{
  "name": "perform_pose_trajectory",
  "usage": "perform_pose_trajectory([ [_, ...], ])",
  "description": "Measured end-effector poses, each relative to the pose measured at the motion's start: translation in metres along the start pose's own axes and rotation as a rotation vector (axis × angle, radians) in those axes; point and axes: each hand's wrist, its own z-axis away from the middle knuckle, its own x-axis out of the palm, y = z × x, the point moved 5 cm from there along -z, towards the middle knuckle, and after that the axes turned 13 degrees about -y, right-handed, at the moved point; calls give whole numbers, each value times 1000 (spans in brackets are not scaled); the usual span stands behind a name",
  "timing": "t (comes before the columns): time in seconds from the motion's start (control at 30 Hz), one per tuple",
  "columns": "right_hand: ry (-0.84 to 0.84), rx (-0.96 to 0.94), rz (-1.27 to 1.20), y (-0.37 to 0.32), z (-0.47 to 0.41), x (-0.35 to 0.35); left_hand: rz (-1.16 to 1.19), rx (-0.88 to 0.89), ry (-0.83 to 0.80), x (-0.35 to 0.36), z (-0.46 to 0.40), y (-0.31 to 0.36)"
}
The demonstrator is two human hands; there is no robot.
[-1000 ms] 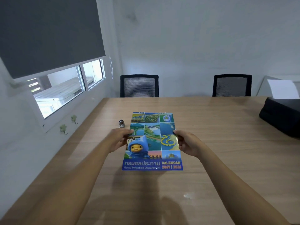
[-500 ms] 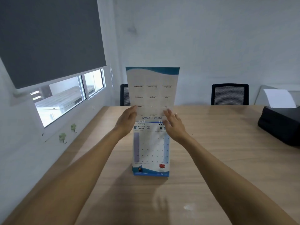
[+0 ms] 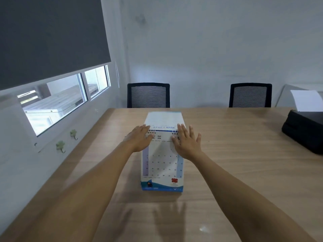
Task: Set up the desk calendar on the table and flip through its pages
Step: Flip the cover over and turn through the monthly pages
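The desk calendar [image 3: 161, 165] stands on the wooden table [image 3: 227, 172] straight ahead of me, its January 2026 page with a date grid facing me. The flipped cover page [image 3: 163, 119] lies folded back over the spiral binding, its white back upward. My left hand [image 3: 139, 138] rests flat at the top left corner by the binding. My right hand [image 3: 187, 142] lies at the top right, fingers spread, palm down on the page. Neither hand grips anything.
Two black mesh chairs [image 3: 148, 95] [image 3: 250, 95] stand at the table's far edge. A black printer [image 3: 305, 130] with white paper sits at the right. A window [image 3: 57, 100] with a dark blind and wall hooks [image 3: 60, 145] line the left wall.
The colourful cover was lifted from flat, swung up and over the binding, and now lies folded back. Both hands followed it down and opened onto the calendar's top.
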Motion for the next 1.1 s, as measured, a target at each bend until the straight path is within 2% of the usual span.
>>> perform_pose_trajectory([
  [0.13,54,-34,-62,0,0,9,113,30,54,9,-3,-4],
  [0.27,166,5,-593,8,20,28,491,-61,270,35,18,-8],
  [0.33,100,24,-854,7,30,47,685,-103,306,62,25,-17],
  [0.43,-38,55,-1062,7,31,71,778,-79,269,103,15,-29],
  [0.53,-90,71,-1108,31,7,103,800,-90,239,116,7,-29],
  [0.6,-100,54,-1085,22,17,94,826,-93,221,117,6,-27],
  [0.7,-74,70,-1030,2,43,69,787,-132,270,92,31,-8],
  [0.8,38,74,-1004,6,48,61,745,-221,335,79,47,-7],
  [0.97,81,130,-1050,14,58,62,794,-229,247,81,56,-19],
  [1.1,-18,223,-1128,22,77,78,866,-242,142,111,69,-35],
])
